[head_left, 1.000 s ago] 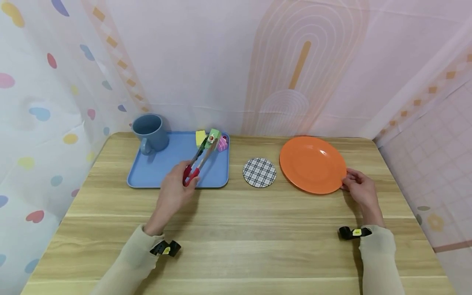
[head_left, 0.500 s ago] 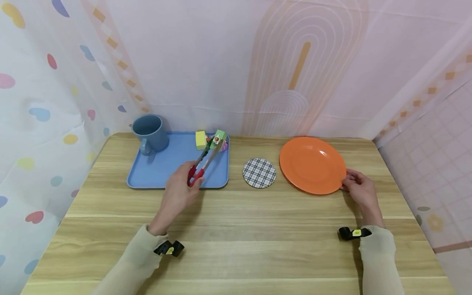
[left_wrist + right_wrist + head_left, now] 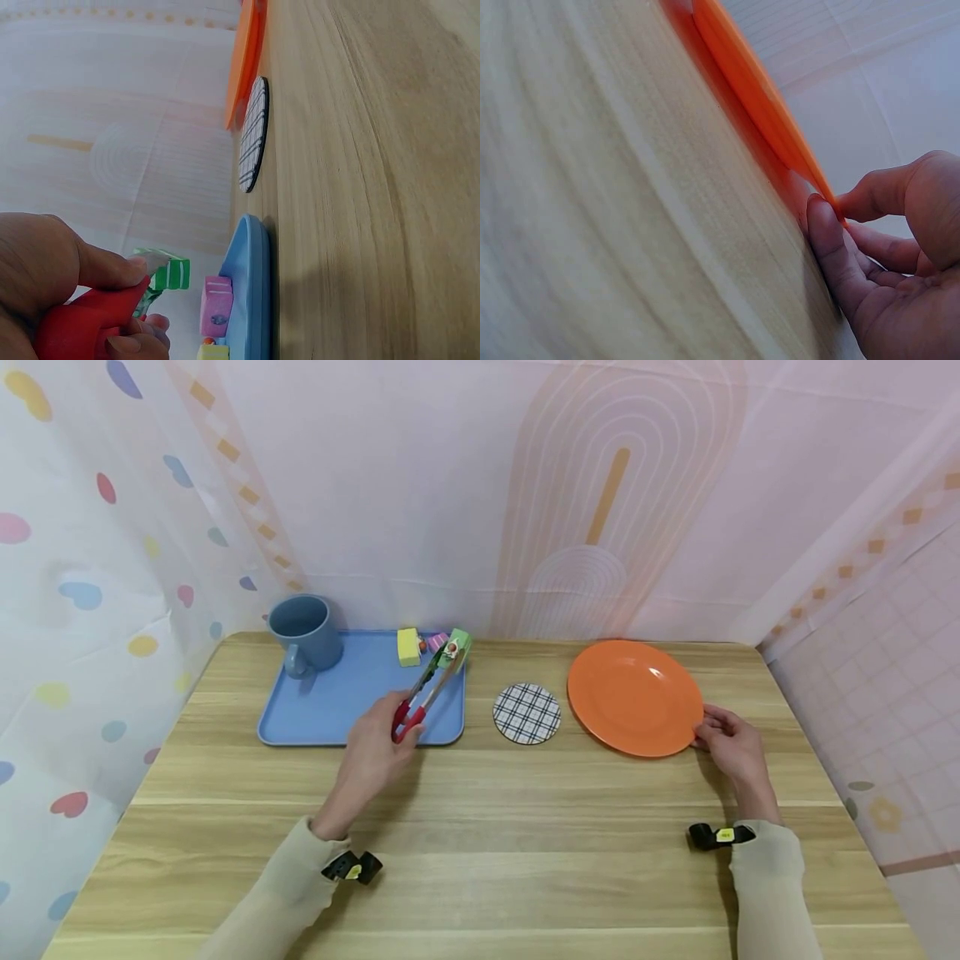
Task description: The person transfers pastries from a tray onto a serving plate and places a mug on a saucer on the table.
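Note:
My left hand (image 3: pixel 372 758) grips red-handled tongs (image 3: pixel 420 697), and their tips clamp a green block (image 3: pixel 454 647) held in the air above the right end of the blue tray (image 3: pixel 337 710). The left wrist view shows the green block (image 3: pixel 171 271) between the tong tips, with the red handle (image 3: pixel 82 322) in my fingers. A yellow block (image 3: pixel 408 646) and a pink block (image 3: pixel 437 641) lie at the tray's back right. My right hand (image 3: pixel 729 745) pinches the near right rim of the orange plate (image 3: pixel 633 695); in the right wrist view thumb and fingers hold the plate's edge (image 3: pixel 780 142).
A blue mug (image 3: pixel 306 632) stands on the tray's back left corner. A round checked coaster (image 3: pixel 527 712) lies between tray and plate. The wooden table (image 3: pixel 480 860) is backed by curtains at the rear and left.
The tongs with the green block have risen and moved right, from among the other blocks toward the tray's right edge. The right hand has kept its hold on the plate.

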`<state>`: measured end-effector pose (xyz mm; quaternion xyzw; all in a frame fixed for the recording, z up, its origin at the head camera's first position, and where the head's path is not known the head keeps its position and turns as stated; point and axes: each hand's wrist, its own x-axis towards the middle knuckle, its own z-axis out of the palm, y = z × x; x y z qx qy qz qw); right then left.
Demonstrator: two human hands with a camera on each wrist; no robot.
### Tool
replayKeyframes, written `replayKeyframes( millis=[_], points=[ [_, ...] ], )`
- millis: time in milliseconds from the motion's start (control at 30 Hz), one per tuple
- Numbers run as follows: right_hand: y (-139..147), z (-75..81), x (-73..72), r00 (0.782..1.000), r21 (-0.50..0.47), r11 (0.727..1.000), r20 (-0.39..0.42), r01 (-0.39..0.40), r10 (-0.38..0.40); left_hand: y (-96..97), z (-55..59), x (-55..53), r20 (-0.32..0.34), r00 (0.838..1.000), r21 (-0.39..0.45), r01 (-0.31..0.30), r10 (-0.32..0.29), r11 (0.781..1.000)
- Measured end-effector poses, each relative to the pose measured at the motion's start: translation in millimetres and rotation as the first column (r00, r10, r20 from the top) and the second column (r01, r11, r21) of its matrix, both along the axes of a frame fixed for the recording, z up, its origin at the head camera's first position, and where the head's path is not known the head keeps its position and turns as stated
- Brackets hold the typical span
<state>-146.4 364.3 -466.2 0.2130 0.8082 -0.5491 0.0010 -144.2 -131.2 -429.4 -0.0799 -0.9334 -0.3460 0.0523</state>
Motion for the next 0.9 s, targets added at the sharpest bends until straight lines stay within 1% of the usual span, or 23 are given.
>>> replayKeyframes(
  millis=[367,667,900],
  points=[
    [0,0.3,0.1,1.000,-0.004,1.000,-0.012,-0.005,0.005,7.2,-1.9,0.1,-0.003,1.000,0.001,0.021,-0.021,1.000],
    [-1,0.6,-0.2,1.000,-0.004,1.000,-0.022,-0.001,0.001,13.9,-1.8,0.4,0.036,0.999,0.002,0.028,-0.028,1.000],
    [0,0.3,-0.2,1.000,-0.009,1.000,-0.028,-0.005,0.005,20.8,-1.1,-0.6,0.027,0.999,0.008,0.042,-0.042,0.999]
  ],
)
